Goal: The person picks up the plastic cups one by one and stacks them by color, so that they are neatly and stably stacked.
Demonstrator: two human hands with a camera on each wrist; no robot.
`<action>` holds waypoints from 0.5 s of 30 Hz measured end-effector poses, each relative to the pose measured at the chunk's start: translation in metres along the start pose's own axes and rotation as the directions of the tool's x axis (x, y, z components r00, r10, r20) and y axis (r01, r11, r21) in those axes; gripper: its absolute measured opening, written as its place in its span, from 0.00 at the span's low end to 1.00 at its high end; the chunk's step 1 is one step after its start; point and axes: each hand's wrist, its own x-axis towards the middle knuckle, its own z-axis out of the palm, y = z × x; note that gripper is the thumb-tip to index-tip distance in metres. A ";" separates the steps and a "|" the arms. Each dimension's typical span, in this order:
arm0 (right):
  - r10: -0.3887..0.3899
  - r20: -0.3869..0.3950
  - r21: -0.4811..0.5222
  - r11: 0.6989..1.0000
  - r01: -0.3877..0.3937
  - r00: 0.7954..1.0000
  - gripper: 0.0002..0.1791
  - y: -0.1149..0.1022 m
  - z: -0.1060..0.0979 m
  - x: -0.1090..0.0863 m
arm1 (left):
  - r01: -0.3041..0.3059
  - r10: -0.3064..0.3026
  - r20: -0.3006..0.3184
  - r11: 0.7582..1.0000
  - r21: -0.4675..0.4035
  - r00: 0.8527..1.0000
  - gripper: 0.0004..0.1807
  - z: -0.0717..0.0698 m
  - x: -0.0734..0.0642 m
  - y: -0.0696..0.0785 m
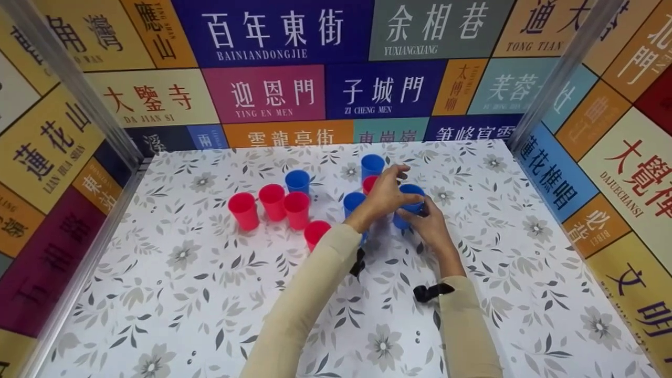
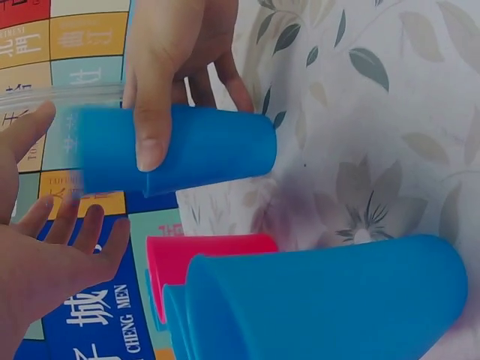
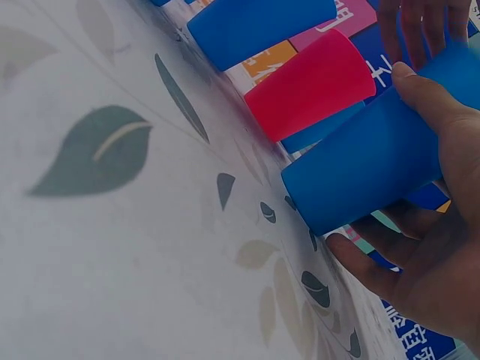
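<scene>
My right hand grips a blue cup at the right of the cup group, thumb on one side and fingers on the other. A blurred blue section sticks out past a rim line on that cup, like a second cup inside it. My left hand is at the cup's mouth end, fingers spread and relaxed. In the left wrist view its fingers stand apart from the blurred end. Behind the left hand are a blue cup and a partly hidden red cup.
Another blue cup stands left of my left hand; more blue shows beneath that wrist. Further left are red cups, a blue cup, and a red cup near my left sleeve. Sign-covered walls enclose the floral tabletop.
</scene>
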 end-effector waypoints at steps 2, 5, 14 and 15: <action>-0.002 0.000 0.007 1.000 0.002 1.000 0.41 0.001 0.001 0.000 | -0.023 0.023 -0.013 1.000 -0.002 1.000 0.41 0.000 0.000 -0.002; -0.003 0.009 0.026 1.000 0.003 1.000 0.42 0.001 0.001 0.000 | -0.033 0.033 -0.042 0.999 -0.002 0.999 0.39 -0.004 0.000 -0.003; 0.028 0.031 -0.001 1.000 -0.028 0.999 0.47 -0.003 -0.001 -0.001 | -0.117 0.100 -0.157 0.988 -0.104 0.983 0.37 -0.036 -0.005 -0.019; 0.031 0.033 -0.005 1.000 -0.031 0.999 0.47 -0.003 -0.001 -0.001 | -0.119 0.097 -0.172 0.985 -0.121 0.980 0.37 -0.040 -0.005 -0.022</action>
